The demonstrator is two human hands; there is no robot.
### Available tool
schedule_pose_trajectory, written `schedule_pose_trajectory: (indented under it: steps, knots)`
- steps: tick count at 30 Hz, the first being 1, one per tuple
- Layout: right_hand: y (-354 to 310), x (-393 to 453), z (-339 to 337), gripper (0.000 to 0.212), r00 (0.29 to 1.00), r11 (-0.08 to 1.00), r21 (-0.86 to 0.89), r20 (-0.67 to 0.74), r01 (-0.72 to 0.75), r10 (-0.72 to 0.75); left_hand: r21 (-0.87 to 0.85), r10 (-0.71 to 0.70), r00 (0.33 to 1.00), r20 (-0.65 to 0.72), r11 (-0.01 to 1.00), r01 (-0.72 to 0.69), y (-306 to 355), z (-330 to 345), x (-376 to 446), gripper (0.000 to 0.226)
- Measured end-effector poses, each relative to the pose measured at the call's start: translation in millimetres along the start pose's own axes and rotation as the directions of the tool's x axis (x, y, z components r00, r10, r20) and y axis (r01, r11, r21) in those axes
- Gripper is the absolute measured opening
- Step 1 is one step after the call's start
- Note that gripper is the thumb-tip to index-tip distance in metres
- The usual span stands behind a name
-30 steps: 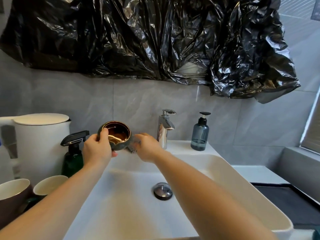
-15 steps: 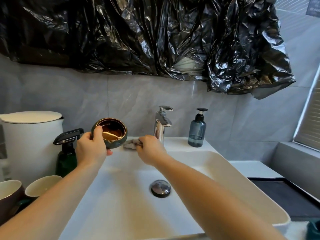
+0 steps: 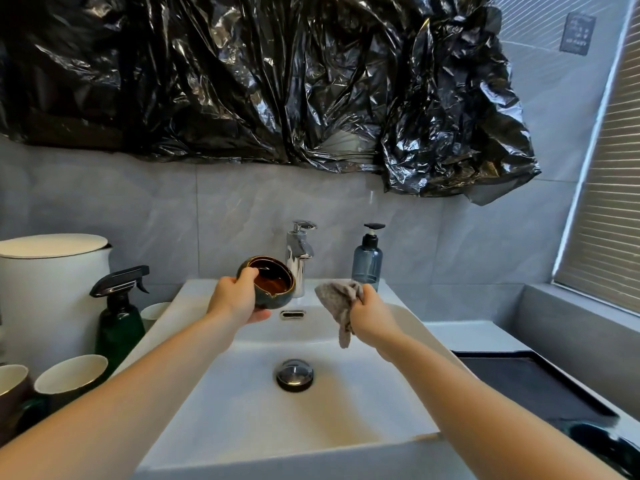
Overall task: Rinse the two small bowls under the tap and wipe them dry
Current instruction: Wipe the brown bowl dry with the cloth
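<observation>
Brown-glazed inside and dark green outside, the small bowl [image 3: 272, 281] sits tilted in the left hand [image 3: 235, 299], thumb over its rim, held above the white sink [image 3: 242, 410] just left of the chrome tap [image 3: 300, 254]. Beside it but apart, the right hand [image 3: 372, 315] grips a crumpled grey cloth [image 3: 337, 301] whose tail hangs down over the basin.
</observation>
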State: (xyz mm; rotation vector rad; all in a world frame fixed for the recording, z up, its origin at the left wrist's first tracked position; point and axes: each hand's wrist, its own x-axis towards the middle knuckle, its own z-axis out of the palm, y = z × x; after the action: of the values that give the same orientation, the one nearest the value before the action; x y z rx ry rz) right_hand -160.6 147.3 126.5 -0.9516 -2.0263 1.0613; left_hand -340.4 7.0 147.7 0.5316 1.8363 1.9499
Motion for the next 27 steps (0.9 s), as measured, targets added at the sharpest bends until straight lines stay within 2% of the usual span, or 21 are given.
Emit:
schedule_pose_trajectory:
  steps: [5,8,11,15,22,27]
  knots:
    - [2,-4,-5,0.022,0.983,0.984,0.129,-0.15,0.123,-0.103,-0.005,-0.014,0.995,0.102,1.0,0.015,-20,23,-5,0.031]
    - [-2,-11,-2,0.023,0.958,0.962,0.112,-0.177,0.247,-0.226,0.001,-0.001,0.987,0.16,1.0,0.001,-35,26,-7,0.027]
    - [-9,-20,10,0.031,0.935,0.935,0.02,-0.049,0.353,-0.352,-0.006,0.041,0.978,0.206,0.999,-0.04,-39,27,-9,0.014]
    - [-14,-26,27,0.032,0.846,0.803,-0.265,0.144,0.533,-0.514,0.059,0.084,0.968,0.237,0.993,-0.1,-42,26,-9,0.02]
    - [-18,-29,36,0.028,0.822,0.711,-0.414,0.304,0.569,-0.482,0.089,0.121,0.941,0.317,0.984,-0.156,-47,28,-13,0.024]
    - [-19,-35,29,0.036,0.829,0.768,-0.343,0.376,0.54,-0.415,0.193,0.163,0.95,0.267,0.957,-0.218,-45,19,-8,0.023]
